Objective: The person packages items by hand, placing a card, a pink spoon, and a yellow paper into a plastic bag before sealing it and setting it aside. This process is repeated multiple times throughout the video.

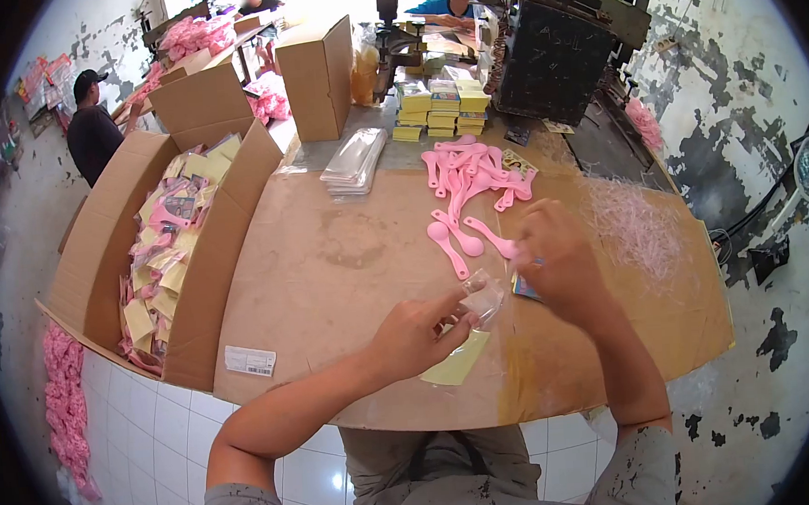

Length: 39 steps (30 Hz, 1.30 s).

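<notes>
My left hand (421, 337) pinches a small clear plastic bag (487, 299) between thumb and fingers, over the cardboard-covered table. Below that bag lies a pale yellow card (458, 358), partly under the hand. My right hand (560, 254) is curled, fingertips down, at the bowl of a pink plastic spoon (487, 232); what it grips is hidden. Under this hand the edge of a colourful printed card (524, 287) shows. Two more pink spoons (448, 250) lie just left of it, in front of a heap of pink spoons (470, 170).
Left stands an open carton (206, 302) of packed bags. Clear bags (355, 163) are stacked behind, near yellow-edged card stacks (440, 107). Shredded paper (636, 229) lies right. An upright box (316, 82) and black machine part (550, 54) stand at the back. Other people work beyond.
</notes>
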Tool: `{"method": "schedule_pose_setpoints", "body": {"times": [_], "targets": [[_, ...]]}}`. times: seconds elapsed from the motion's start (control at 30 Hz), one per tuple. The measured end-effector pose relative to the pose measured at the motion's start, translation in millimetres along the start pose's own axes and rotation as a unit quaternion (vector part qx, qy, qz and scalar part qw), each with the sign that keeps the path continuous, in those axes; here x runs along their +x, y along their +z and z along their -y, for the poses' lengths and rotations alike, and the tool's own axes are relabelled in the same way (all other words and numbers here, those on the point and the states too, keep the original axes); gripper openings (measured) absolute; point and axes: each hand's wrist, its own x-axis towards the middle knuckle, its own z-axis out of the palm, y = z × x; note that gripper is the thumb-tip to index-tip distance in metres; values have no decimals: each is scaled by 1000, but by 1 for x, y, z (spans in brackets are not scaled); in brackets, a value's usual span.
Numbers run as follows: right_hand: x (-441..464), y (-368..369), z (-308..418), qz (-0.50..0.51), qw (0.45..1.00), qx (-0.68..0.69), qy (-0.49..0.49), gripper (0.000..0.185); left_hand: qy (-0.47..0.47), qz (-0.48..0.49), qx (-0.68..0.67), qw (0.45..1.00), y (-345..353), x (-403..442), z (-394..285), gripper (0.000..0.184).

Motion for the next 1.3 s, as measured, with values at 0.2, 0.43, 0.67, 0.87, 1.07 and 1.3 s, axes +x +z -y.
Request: {"method": "schedule_pose_setpoints", "body": {"times": [0.2, 0.43, 0.67, 0.87, 1.07, 1.3], "targets": [[-62, -84, -112, 55, 792, 540, 280, 3, -103, 5, -306, 947, 0, 6, 11, 47], [-145, -83, -250, 24, 830, -501, 246, 50, -125, 4, -330, 936, -5, 11, 6, 49], [-94, -71, -164, -110, 967, -93, 208, 41, -122, -29, -348, 929, -1, 13, 5, 49], [-44, 2, -36, 115, 932, 329, 100, 43, -121, -52, -339, 932, 2, 12, 12, 47], [-37, 50, -23, 163, 796, 550, 193, 34, -131, -58, -332, 932, -4, 14, 12, 42], [-42, 51, -26, 116, 797, 540, 245, 16, -157, -47, -330, 930, -1, 13, 25, 29]]}}
